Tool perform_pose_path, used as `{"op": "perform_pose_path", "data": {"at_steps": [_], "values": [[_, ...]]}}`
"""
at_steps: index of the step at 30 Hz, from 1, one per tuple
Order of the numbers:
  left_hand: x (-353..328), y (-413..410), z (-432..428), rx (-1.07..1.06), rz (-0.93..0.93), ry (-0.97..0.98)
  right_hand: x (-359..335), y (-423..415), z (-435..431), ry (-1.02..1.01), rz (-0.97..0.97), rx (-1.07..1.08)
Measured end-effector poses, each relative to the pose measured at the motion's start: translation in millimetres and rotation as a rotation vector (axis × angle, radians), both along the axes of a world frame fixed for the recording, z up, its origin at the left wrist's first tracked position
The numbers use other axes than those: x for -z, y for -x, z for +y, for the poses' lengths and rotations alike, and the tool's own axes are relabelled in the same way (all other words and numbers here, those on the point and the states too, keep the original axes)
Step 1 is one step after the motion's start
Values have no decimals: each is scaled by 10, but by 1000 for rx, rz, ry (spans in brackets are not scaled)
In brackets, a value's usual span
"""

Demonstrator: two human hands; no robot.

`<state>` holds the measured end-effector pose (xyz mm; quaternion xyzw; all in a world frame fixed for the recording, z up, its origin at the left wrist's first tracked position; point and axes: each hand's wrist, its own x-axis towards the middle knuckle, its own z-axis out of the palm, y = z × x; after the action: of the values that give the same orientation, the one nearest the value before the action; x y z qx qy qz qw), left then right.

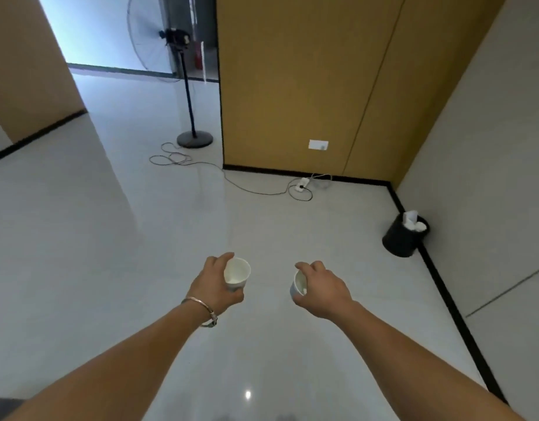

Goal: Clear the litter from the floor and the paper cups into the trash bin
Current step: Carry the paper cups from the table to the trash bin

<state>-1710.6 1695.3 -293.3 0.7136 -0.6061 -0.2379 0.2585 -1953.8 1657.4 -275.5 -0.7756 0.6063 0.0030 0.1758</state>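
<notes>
In the head view, the left hand (215, 288), with a thin metal bracelet (206, 311) at its wrist, has its fingers curled round the first white paper cup (238, 273), held mouth up. The right hand (324, 288) wraps the second white paper cup (298, 287) from the right side, and this cup tilts toward the left. The round black plastic trash bin (403, 240) stands far right against the pale wall, well apart from both hands, with crumpled white paper (414, 221) poking above its rim. To carry well, I would keep both holds light enough not to crush the thin walls, and let go only once each cup is over the rim. The dark cable (256, 189) lies left of that path.
</notes>
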Motion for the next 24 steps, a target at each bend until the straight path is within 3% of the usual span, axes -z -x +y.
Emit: {"op": "perform_pose_path", "data": {"at_steps": [18, 24], "values": [[-34, 2343, -3221, 688, -93, 45, 24, 2085, -1784, -28, 26, 560], [88, 3227, -3862, 860, -103, 15, 131, 2686, -2188, -50, 14, 674]]}}
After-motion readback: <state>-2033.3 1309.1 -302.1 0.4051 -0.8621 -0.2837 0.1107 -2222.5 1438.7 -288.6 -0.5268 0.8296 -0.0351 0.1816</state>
